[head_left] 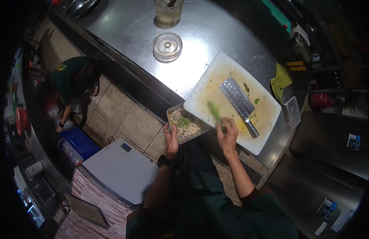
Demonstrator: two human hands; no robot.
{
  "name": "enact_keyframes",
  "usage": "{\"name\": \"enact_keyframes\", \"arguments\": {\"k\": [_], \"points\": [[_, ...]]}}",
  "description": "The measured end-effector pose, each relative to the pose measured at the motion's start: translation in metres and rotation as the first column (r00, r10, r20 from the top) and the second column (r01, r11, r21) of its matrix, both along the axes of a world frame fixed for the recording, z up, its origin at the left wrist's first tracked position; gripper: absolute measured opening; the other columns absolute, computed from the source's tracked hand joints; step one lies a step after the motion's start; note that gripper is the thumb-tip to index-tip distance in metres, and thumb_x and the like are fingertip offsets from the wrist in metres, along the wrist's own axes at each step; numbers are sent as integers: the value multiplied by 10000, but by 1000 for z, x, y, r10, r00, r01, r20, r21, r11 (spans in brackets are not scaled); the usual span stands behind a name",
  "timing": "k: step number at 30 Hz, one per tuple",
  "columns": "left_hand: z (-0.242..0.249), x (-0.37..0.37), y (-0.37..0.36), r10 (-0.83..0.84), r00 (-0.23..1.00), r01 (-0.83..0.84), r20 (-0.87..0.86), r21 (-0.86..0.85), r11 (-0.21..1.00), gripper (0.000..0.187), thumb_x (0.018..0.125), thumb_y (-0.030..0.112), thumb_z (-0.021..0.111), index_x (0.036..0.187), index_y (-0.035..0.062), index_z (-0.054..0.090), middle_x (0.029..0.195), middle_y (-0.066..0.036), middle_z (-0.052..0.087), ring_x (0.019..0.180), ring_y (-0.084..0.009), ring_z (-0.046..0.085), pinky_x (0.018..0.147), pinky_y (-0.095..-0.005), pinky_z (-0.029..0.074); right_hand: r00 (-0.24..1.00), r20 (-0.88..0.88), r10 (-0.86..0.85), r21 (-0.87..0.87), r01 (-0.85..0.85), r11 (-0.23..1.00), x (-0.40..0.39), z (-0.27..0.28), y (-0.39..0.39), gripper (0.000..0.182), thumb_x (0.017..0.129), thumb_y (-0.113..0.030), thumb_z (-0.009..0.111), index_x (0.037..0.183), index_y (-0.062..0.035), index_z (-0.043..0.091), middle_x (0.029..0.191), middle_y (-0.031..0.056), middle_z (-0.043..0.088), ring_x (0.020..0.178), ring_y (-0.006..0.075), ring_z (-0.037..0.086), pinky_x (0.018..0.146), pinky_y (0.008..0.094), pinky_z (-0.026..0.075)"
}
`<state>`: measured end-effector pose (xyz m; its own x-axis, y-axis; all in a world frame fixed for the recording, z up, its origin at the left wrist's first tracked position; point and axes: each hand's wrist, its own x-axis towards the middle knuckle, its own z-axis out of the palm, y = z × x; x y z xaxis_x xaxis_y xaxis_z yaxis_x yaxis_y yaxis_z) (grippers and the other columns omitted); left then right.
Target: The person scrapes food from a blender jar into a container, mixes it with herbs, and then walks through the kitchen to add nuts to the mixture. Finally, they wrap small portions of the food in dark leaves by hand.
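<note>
My left hand (171,140) holds the near side of a clear container (205,127) beside the counter edge. Inside the container is a pale chopped mixture (190,130) with green shreds on top. Over the left part of a stained white cutting board (268,119), my right hand (227,134) grips a green-headed utensil (214,111), blurred, its lower end hidden by my fingers. A cleaver (237,97) with a dimpled blade lies flat on the board, right of my right hand. Green scraps (246,87) are scattered around the blade.
On the metal counter (128,40) stand a round clear lid (167,46) and a tub of liquid (169,14). Right of the board are a yellow-green cloth (280,82) and a clear box (292,111). A co-worker (71,77) bends near a blue crate (79,146) at the left.
</note>
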<state>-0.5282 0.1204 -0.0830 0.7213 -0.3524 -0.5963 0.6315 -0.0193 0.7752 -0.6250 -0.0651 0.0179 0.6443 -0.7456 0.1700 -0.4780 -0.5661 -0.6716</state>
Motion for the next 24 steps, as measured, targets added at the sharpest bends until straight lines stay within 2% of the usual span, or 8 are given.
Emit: {"name": "enact_keyframes", "arguments": {"k": [3,7,11,13,15,19,22,24], "points": [[5,0,-1,25,999,-24,-47,13,1000,631,1057,390,439,1500,18,187,1410,-220,436,1282,-271,477,1054,-367,406,977,28,213,56,-214,975,-4,6,17,195,870,-26,691,1048,52,702,980,176,668,766,290,690,653,336,543],[1,-1,3,13,1000,-14,-25,-11,1000,637,1055,402,437,1500,14,195,1415,-221,429,1284,-273,474,1056,-370,402,1000,-24,2,87,0,996,12,9,1,206,845,-15,709,1046,31,710,988,168,671,805,288,697,673,332,548],[1,2,5,-3,1000,4,-14,51,999,654,1048,426,443,1501,19,205,1416,-221,429,1284,-272,476,1059,-371,396,955,6,297,-5,-297,955,2,7,16,200,853,-21,701,1044,35,710,972,166,668,798,273,692,669,340,549],[2,5,6,6,1000,-5,-21,46,999,664,1045,436,444,1502,17,204,1422,-223,421,1289,-273,471,1064,-370,391,964,59,259,-2,-259,966,15,7,1,184,852,-24,699,1028,29,714,982,165,671,771,272,691,654,346,545],[6,4,6,16,999,-15,-31,42,999,674,1042,445,445,1502,16,204,1428,-225,413,1294,-275,466,1068,-370,386,1000,11,27,-23,-26,999,38,15,-24,180,845,-33,709,1019,12,717,990,152,673,740,262,690,634,339,538],[8,10,7,-4,1000,5,-11,40,999,716,1024,498,456,1503,33,197,1434,-232,406,1304,-284,452,1072,-378,376,999,12,43,-102,-41,994,64,7,-35,183,842,-34,707,1020,3,717,978,140,677,710,245,685,621,336,531],[-2,19,10,-52,997,46,49,117,992,740,1010,536,463,1502,54,194,1432,-239,411,1307,-291,446,1066,-381,379,898,-61,436,-90,-440,893,52,11,-7,193,835,-26,698,1025,7,712,954,144,683,730,280,688,644,345,536],[-5,21,14,-57,995,46,77,135,990,751,1005,548,466,1503,54,197,1429,-242,416,1309,-293,448,1068,-379,379,928,3,372,-100,-370,924,54,10,-12,186,832,-24,700,1016,2,712,954,147,683,747,294,686,654,349,537]]}}
